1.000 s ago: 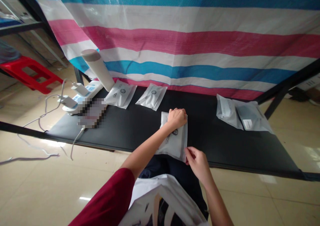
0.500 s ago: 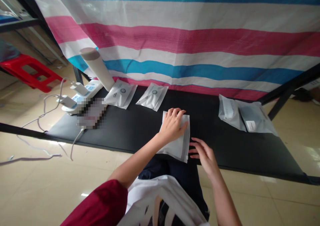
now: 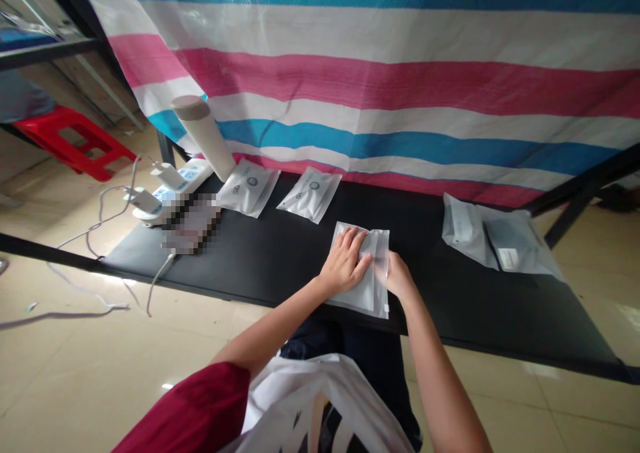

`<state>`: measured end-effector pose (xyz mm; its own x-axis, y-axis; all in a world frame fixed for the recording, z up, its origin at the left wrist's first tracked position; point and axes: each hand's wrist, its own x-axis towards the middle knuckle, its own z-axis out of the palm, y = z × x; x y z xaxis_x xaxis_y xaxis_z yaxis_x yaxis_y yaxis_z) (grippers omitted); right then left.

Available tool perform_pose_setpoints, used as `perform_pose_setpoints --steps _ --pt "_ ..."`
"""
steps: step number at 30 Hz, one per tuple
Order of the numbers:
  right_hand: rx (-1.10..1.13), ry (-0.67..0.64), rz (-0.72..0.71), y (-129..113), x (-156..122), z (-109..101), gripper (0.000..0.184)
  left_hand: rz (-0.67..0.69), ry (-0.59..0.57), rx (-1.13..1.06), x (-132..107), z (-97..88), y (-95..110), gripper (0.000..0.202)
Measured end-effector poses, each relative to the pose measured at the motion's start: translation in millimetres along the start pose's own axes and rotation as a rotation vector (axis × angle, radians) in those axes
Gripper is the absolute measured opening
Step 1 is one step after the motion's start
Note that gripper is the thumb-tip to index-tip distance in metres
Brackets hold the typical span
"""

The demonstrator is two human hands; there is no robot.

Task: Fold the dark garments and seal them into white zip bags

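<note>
Since half a second ago, the right hand point(image 3: 400, 277) has closed the gap to the frosted, rectangular plastic zip bag point(image 3: 367, 296); its fingers show faintly through the film, inside or beneath, and whether they pinch anything I cannot tell. The left hand point(image 3: 345, 263) rests flat with fingers loosely spread, on the bag, near the front of the flat black table point(image 3: 270, 253). Working the bag's mouth seems the step in hand; the next move likely calls for the left palm's steady pressure.
</note>
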<state>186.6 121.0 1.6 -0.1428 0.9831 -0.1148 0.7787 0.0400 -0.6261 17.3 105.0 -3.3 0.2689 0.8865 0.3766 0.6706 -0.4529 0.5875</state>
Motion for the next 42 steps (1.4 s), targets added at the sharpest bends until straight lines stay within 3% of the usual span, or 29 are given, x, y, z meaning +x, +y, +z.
perform_pose_setpoints --steps 5,10,15,19,23,26,28,31,34,38,40,42 --pt "-0.275 -0.029 0.058 -8 6 -3 0.032 0.021 0.001 0.002 -2 -0.4 1 0.057" --pt "-0.25 -0.034 0.007 -6 17 0 0.024 -0.003 0.002 0.028 -2 1.1 1 0.059" --pt "-0.055 -0.04 -0.076 2 11 -5 0.025 -0.016 -0.015 0.077 -3 5.5 -2 0.062" --pt "0.125 0.053 0.069 22 -7 -25 0.035 -0.053 -0.071 0.166 -5 10.3 -2 0.069" --pt "0.502 0.136 0.177 49 -29 -49 0.039 -0.055 -0.13 0.273 -5 17.5 0 0.072" --pt "0.761 0.216 0.264 51 -44 -61 0.043 -0.062 -0.141 0.302 -1 22.9 2 0.07" --pt "0.819 0.264 0.294 43 -49 -62 0.046 -0.091 -0.117 0.265 3 23.1 4 0.065" --pt "0.797 0.264 0.258 24 -51 -58 0.052 -0.154 -0.038 0.072 9 13.7 5 0.054" --pt "0.768 0.18 0.219 13 -48 -50 0.052 -0.214 0.047 -0.196 7 -4.7 2 0.053" --pt "0.772 0.12 0.197 13 -41 -42 0.048 -0.247 0.024 -0.461 -6 -27.7 -10 0.074" --pt "0.766 0.118 0.172 17 -36 -40 0.043 -0.248 0.01 -0.483 -12 -35.4 -18 0.087" --pt "0.757 0.127 0.127 22 -32 -39 0.036 -0.266 0.035 -0.471 -15 -40.9 -25 0.084"
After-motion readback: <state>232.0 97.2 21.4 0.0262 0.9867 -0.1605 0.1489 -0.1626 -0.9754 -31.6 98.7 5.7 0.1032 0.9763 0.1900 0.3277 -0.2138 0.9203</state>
